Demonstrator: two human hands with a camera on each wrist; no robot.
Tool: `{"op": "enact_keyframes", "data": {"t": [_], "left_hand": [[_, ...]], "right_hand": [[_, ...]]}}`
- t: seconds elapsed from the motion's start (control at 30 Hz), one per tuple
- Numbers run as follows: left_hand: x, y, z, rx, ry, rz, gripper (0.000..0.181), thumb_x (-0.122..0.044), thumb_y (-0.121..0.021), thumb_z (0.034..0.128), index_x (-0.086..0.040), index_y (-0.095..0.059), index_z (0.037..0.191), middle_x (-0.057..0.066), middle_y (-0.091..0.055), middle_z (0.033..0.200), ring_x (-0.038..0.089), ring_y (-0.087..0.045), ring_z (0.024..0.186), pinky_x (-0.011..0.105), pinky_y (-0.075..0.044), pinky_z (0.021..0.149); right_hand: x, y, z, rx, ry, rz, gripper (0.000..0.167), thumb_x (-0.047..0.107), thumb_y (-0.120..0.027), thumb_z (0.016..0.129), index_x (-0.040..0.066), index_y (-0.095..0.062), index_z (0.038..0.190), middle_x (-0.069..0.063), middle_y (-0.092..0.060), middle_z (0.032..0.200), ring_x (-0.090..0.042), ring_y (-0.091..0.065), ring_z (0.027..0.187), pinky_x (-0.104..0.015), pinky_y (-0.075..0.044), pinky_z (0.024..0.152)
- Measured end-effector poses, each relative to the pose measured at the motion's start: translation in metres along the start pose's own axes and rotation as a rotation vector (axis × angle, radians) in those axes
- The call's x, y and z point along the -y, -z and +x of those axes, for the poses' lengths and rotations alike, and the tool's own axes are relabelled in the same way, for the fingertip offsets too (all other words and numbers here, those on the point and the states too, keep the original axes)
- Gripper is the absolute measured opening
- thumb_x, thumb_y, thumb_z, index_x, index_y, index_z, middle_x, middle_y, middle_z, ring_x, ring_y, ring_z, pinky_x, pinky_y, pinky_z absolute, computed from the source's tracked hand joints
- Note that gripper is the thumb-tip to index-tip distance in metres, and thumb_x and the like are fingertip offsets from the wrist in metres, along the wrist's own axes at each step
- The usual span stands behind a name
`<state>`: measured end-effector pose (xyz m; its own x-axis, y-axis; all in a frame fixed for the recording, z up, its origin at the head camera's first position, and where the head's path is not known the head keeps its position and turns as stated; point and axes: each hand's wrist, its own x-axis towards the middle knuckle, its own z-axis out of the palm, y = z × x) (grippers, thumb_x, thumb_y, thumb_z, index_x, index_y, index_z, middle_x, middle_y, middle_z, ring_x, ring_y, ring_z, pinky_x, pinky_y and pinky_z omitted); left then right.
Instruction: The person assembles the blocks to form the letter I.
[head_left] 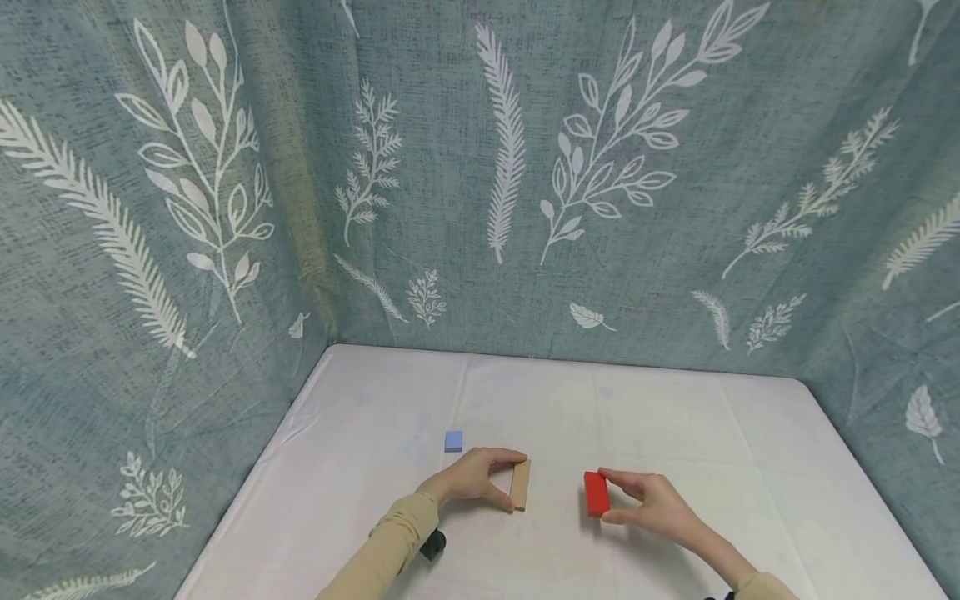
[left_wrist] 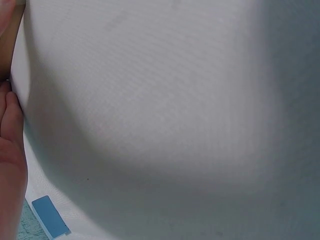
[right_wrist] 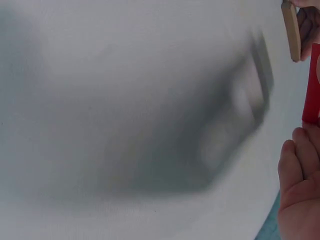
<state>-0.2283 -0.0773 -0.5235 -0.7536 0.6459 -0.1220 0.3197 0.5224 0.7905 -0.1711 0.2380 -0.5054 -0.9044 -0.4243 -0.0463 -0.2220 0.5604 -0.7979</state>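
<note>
1. A blue block (head_left: 453, 442) lay on the white surface (head_left: 675, 417), just beyond the left hand (head_left: 472, 477).
2. That hand's grip pinched a tan block (head_left: 521, 485) by its ends, between thumb and fingers.
3. Farther right, apart, the right hand's (head_left: 654, 507) grip likewise pinched a red block (head_left: 596, 494).

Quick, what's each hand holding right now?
Left hand: holding the tan block between thumb and fingers.
Right hand: holding the red block between thumb and fingers.
</note>
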Motion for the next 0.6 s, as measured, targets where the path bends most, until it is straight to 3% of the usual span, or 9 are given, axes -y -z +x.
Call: {"op": "enact_keyframes", "data": {"t": [0.33, 0.6], "left_hand": [[0.000, 0.000, 0.000, -0.002, 0.006, 0.005, 0.071, -0.015, -0.085, 0.0684, -0.007, -0.055, 0.133, 0.008, -0.053, 0.139, 0.027, -0.045, 0.133, 0.036, -0.038, 0.113], [0.000, 0.001, 0.000, -0.006, 0.000, 0.016, 0.071, -0.016, -0.085, 0.0686, -0.008, -0.055, 0.133, 0.008, -0.053, 0.139, 0.027, -0.045, 0.133, 0.036, -0.038, 0.113]], "right_hand": [[0.000, -0.010, 0.002, 0.041, 0.006, -0.022, 0.067, 0.030, -0.081, 0.073, -0.003, -0.057, 0.128, -0.021, -0.059, 0.129, -0.041, -0.055, 0.119, -0.042, -0.053, 0.094], [-0.004, -0.018, 0.002, 0.023, 0.000, -0.100, 0.065, 0.032, -0.082, 0.071, 0.000, -0.061, 0.124, -0.018, -0.063, 0.124, -0.039, -0.057, 0.117, -0.047, -0.052, 0.093]]}}
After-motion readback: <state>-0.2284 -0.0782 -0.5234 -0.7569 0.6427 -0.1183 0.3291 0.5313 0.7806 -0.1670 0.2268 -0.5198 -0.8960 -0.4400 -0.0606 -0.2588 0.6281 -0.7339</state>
